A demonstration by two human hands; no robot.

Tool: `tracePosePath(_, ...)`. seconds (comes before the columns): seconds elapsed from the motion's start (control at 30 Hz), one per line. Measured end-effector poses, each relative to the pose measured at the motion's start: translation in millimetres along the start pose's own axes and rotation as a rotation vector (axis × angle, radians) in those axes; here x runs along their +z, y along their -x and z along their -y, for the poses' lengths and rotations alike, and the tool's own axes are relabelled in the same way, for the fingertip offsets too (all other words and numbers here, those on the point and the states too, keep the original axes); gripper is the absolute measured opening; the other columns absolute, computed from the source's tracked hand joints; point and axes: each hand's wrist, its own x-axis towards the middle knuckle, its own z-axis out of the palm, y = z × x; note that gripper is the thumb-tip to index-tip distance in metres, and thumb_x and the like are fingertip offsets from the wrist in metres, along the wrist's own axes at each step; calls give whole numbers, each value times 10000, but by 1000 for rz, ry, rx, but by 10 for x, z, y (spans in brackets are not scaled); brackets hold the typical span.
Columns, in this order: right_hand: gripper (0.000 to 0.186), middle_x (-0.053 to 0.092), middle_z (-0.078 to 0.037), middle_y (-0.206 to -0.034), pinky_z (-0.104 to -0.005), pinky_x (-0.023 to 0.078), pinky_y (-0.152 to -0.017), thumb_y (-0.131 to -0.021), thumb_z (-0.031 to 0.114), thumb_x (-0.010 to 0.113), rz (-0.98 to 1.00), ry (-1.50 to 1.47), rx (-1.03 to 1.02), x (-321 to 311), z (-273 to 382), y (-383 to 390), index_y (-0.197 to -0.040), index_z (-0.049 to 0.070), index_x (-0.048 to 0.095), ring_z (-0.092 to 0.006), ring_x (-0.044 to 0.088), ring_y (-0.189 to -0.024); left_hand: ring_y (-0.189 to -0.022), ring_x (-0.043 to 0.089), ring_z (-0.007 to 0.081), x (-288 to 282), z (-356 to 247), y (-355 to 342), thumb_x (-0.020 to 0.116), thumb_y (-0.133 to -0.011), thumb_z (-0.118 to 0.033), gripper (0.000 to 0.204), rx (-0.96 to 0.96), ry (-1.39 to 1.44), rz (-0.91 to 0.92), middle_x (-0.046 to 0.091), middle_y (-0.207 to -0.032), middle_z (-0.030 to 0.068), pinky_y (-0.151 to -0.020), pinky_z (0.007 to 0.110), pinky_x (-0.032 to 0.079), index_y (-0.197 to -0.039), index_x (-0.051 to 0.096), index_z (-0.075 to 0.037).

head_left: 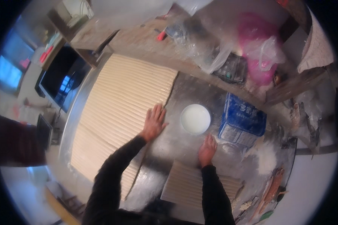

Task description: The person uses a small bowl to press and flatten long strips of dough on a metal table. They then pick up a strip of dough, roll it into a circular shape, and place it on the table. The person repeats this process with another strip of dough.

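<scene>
Both hands lie flat with fingers spread, gripping nothing. Left hand [154,122] presses on the right edge of the big ridged dough sheet [120,108] covering the tabletop's [191,90] left side. Right hand [207,149] rests at the far edge of a smaller dough sheet [193,185] near the tabletop's near edge, just short of a white bowl [195,119] and a blue bag [243,120].

Long black sleeves on both arms, snug to wrists; left hand [154,122] and right hand [207,150] bare, ungloved.

Big ribbed pale dough sheet [116,112] flat on metal table, smaller sheet [195,185] nr front
</scene>
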Motion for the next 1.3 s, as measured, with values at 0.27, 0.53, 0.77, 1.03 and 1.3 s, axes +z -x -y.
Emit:
tracePosePath(0.27,446,516,-139,-1455,-483,347,-1112,-902,129,579,36,-23,-18,-77,-15,-16,-1330,5,568,-331,460,-1350,-1520,206,345,-29,-86,152,571,-946,-476,736,-64,41,78,209,-1647,187,-1187,564,215,-1486,421,1)
tracePosePath(0.53,424,539,-114,-1427,-469,363,-1104,-855,132,613,-16,-14,-26,22,-66,38,-1265,25,610,-301,484,-1327,-1525,202,368,-674,-388,1550,655,-900,-458,807,-67,91,178,207,-1647,210,-1167,608,227,-1515,380,-14)
tracePosePath(0.77,423,548,-111,-1421,-471,372,-1101,-847,143,619,-43,-12,-33,46,-85,18,-1257,40,618,-298,488,-1330,-1388,445,338,-464,-1266,-331,598,-960,-442,611,213,346,51,458,-1497,212,-1126,510,351,-1357,551,20)
tracePosePath(1.03,448,552,-130,-1416,-478,354,-1117,-846,144,602,-24,-57,-19,-8,-36,-6,-1278,24,604,-320,469,-1350,-1337,502,323,-298,-1192,-107,573,-967,-465,615,196,307,-56,499,-1463,197,-1134,500,341,-1320,580,38)
tracePosePath(1.3,422,550,-141,-1430,-478,347,-1130,-881,152,585,-19,-47,-21,60,-27,25,-1274,0,611,-330,470,-1353,-1478,299,408,-591,-511,1624,605,-952,-378,710,-168,174,64,297,-1599,246,-1166,578,253,-1492,390,28)
